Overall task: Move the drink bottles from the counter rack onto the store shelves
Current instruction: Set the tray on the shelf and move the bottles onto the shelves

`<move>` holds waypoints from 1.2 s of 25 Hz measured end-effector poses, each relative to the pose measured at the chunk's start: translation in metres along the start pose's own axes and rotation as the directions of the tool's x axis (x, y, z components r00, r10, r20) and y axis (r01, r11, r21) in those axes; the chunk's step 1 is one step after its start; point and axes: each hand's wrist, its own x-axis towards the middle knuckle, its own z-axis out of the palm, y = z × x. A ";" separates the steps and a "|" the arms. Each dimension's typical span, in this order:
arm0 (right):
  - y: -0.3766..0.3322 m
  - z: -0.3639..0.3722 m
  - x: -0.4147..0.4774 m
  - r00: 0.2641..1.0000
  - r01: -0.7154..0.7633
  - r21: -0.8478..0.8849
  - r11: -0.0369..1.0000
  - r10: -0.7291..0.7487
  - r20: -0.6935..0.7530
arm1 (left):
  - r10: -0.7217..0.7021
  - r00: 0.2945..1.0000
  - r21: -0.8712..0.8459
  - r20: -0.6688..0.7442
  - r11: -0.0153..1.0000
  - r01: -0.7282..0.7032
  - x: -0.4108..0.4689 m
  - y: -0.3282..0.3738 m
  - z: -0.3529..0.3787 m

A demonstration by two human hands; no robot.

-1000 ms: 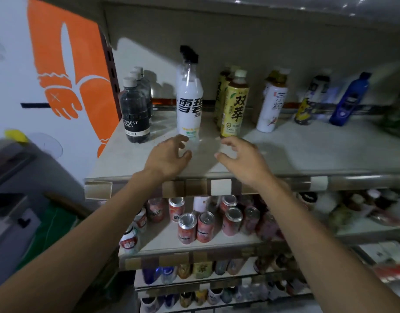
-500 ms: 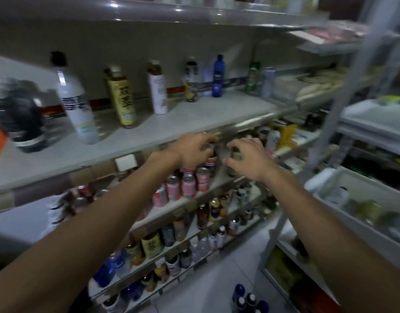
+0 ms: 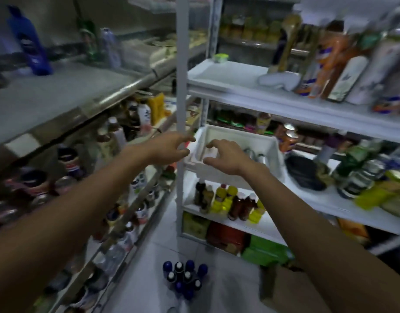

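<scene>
Bottles [image 3: 254,153] for the next trip seem to stand in the white bin [image 3: 239,134] on the middle tier of the white rack [image 3: 273,102]. Blur leaves only two pale tops showing, so their long axis is probably upright, caps toward the camera. They sit just beyond and to the right of the right hand [image 3: 226,158], which hovers over the bin's near left corner with its fingers loosely curved, spread apart and holding nothing. The left hand [image 3: 169,148] is farther off, level with the rack's white post [image 3: 181,86], its fingers likewise slack, parted and empty. The right hand is judged the nearer one for the reach. The grey store shelf [image 3: 47,98] lies well away to the left, where a blue bottle [image 3: 29,45] stands.
</scene>
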 end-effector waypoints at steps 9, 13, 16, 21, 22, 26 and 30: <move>0.075 0.027 0.039 0.960 -0.279 0.157 0.947 0.273 0.058 | 0.040 0.984 -0.150 0.172 0.989 -0.014 0.108 -0.035 0.058; 0.104 0.041 0.057 0.937 -0.349 0.223 0.910 0.340 0.077 | 0.069 0.972 -0.020 0.223 0.998 -0.066 0.136 -0.045 0.083; 0.122 0.054 0.086 0.932 -0.363 0.301 0.882 0.349 0.101 | 0.077 0.974 0.005 0.212 0.997 -0.079 0.152 -0.057 0.095; 0.139 0.087 0.150 0.934 -0.350 0.498 0.794 0.338 0.116 | 0.076 0.967 0.094 0.245 0.990 -0.102 0.188 -0.056 0.124; 0.144 0.091 0.163 0.934 -0.348 0.518 0.782 0.336 0.120 | 0.072 0.970 0.092 0.234 0.991 -0.095 0.198 -0.055 0.129; 0.167 0.109 0.210 0.922 -0.384 0.426 0.819 0.317 0.222 | 0.063 0.963 0.193 0.261 0.974 -0.116 0.224 -0.067 0.138; 0.173 0.132 0.241 0.843 -0.528 0.464 0.711 0.371 0.390 | 0.058 0.960 0.231 0.273 0.965 -0.124 0.238 -0.079 0.143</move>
